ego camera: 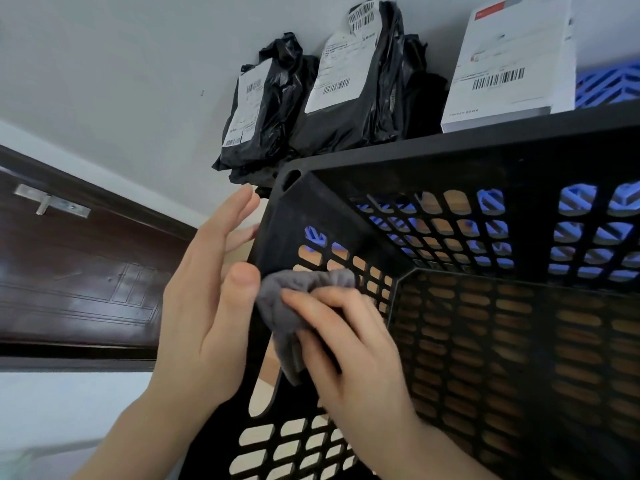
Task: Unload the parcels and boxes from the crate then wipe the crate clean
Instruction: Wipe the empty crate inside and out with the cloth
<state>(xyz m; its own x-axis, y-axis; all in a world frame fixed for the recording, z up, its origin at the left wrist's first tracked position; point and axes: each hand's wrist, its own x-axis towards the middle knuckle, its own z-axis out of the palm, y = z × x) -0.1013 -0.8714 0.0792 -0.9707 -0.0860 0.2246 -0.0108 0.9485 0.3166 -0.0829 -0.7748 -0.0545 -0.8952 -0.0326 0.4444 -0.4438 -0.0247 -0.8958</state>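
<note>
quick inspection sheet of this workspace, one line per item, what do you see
surface: wood-coloured top, seen only through the crate's holes
job's things: black crate, nothing inside; grey cloth against its left inner wall; small black parcel, tall black parcel and white box stand behind it, by the wall
clutter: blue crate behind, on the right
grippers: left hand braces the outside of that wall, fingers straight; right hand grips the cloth
cables: nothing seen
surroundings: pale wall; dark door with metal latch on the left
</note>
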